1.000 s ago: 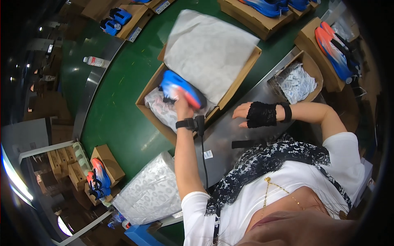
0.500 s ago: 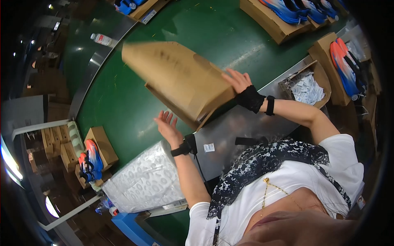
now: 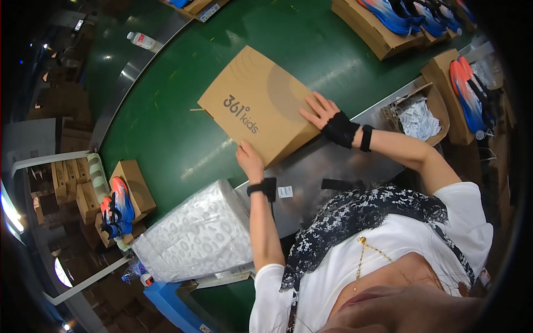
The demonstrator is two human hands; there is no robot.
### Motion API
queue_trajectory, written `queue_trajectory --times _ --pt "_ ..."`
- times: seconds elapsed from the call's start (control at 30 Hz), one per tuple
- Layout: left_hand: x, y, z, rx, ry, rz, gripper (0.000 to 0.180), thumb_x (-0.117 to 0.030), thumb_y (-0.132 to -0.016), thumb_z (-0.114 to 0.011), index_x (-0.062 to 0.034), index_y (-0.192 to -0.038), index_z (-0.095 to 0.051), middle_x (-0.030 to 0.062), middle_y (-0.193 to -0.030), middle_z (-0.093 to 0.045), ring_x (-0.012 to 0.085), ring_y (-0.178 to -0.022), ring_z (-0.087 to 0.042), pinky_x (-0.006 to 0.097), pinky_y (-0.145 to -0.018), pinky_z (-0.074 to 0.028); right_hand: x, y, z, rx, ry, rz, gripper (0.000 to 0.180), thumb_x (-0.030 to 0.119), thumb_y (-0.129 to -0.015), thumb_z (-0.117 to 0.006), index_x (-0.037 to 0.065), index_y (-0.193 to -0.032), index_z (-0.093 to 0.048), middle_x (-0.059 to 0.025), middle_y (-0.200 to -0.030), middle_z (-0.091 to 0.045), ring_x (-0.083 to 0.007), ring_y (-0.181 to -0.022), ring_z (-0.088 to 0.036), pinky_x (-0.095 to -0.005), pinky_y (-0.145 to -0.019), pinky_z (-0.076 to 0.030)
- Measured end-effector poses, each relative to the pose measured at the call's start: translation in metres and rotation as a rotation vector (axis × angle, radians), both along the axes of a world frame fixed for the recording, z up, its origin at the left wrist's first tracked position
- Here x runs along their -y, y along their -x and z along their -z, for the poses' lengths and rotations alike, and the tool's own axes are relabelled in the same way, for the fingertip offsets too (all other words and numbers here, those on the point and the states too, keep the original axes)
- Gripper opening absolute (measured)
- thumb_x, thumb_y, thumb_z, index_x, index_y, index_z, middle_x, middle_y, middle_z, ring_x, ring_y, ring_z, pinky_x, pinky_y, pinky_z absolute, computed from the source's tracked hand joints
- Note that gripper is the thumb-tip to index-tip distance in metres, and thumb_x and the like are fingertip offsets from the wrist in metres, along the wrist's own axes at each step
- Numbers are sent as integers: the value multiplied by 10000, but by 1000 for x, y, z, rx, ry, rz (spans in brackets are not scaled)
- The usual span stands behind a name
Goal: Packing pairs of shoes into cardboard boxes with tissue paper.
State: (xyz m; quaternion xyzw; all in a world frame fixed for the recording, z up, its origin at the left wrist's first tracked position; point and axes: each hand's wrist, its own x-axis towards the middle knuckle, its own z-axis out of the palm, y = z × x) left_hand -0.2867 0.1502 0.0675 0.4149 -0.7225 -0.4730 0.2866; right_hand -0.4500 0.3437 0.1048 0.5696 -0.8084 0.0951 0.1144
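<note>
A closed brown cardboard shoebox [image 3: 277, 119] with dark printing on its lid sits at an angle on the green surface in front of me. At its near left edge my left hand [image 3: 251, 162] grips the box; part of its fingers is hidden by the cardboard. My right hand [image 3: 327, 117], in a black fingerless glove, lies on the right end of the lid with its fingers spread. Both wrists carry black bands. What the box contains cannot be seen.
Left of me stands a plastic-wrapped stack of patterned white sheets [image 3: 191, 238]. Blue and orange shoes [image 3: 469, 94] rest on boxes at the right, with a carton of small white packets [image 3: 419, 119] beside them. A bottle [image 3: 141, 40] lies beyond the curved metal edge.
The shoebox has come down from a tilted, blurred swing, and its lid is now shut. My left hand has moved from open air onto the box's near edge. My right hand stays at the right end.
</note>
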Motion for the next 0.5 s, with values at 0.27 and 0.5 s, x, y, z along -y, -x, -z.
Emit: queue_trajectory --times 0.27,0.5 --pt "6 0 16 -246 -641 -49 498 -388 -851 -427 44 -1096 -456 115 -1026 -543 198 -903 -524 300 -765 -418 3 0 -5 -22 6 -18 451 69 -724 -445 132 -1170 -421 -194 -1231 -366 -378 -1133 -340 -443 -793 -391" --pt "20 -37 -38 -642 -1141 184 496 -418 -796 -441 -67 -1146 -420 90 -1072 -510 236 -958 -512 372 -788 -432 36 -10 -81 58 27 -123 563 58 -603 -537 116 -1154 -435 -150 -1198 -395 -349 -1073 -391 -438 -802 -385"
